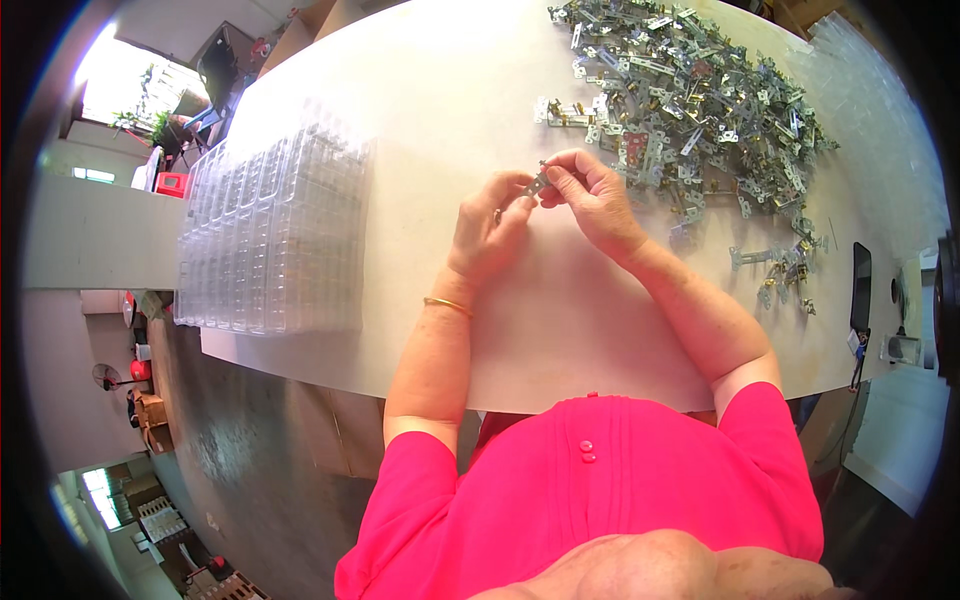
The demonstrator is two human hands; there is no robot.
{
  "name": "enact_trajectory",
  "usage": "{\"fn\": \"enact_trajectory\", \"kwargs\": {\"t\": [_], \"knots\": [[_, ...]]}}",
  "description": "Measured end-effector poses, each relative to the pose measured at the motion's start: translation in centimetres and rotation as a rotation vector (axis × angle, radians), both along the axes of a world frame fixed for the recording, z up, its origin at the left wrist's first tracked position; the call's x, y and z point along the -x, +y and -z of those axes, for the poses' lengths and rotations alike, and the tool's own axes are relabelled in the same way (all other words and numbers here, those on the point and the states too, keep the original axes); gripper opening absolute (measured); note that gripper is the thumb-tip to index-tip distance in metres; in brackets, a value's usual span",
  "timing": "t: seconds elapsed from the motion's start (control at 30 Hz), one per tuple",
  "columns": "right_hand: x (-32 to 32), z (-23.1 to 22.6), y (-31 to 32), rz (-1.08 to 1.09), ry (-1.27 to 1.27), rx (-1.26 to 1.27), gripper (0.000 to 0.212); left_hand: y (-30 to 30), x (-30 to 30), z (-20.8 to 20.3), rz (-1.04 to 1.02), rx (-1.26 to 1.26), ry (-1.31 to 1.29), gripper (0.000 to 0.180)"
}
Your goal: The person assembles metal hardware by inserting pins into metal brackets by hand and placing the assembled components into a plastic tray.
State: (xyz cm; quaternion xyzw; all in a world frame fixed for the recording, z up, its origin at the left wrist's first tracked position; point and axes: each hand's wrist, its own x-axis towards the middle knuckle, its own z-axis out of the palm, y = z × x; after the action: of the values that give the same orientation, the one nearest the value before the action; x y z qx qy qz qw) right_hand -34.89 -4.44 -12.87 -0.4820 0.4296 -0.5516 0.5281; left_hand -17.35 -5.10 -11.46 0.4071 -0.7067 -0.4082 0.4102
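Over the white table (420, 120), your left hand (487, 228) and right hand (592, 195) pinch one small shiny metal bracket (539, 182) together, near the big pile of metal brackets (700, 100).

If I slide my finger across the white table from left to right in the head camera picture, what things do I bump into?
Stack of clear plastic trays → left hand → small metal piece held between both hands → right hand → pile of metal brackets → dark phone at the table's right edge.

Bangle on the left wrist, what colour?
Gold: a thin bangle just below the left hand, clearest in the head view.
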Motion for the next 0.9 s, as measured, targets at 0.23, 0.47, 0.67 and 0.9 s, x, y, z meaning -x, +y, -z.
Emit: {"fn": "enact_trajectory", "kwargs": {"t": [0.23, 0.47, 0.67, 0.9], "knots": [[0.1, -0.1, -0.2, 0.027, 0.009, 0.023, 0.014, -0.5, -1.1, 0.4, 0.251, -0.474, 0.297, 0.037], [0.1, 0.4, -0.1, 0.247, 0.262, 0.276, 0.01, -1.3, -1.3, 0.6, 0.262, -0.482, 0.469, 0.039], [-0.9, -2.0, 1.5, 0.118, 0.463, 0.365, 0.011, -1.6, -1.4, 1.5, 0.156, -0.327, 0.541, 0.045], [-0.7, -1.3, 1.4, 0.158, 0.564, 0.412, 0.014, -1.6, -0.9, 1.5, 0.119, -0.306, 0.449, 0.049]]}}
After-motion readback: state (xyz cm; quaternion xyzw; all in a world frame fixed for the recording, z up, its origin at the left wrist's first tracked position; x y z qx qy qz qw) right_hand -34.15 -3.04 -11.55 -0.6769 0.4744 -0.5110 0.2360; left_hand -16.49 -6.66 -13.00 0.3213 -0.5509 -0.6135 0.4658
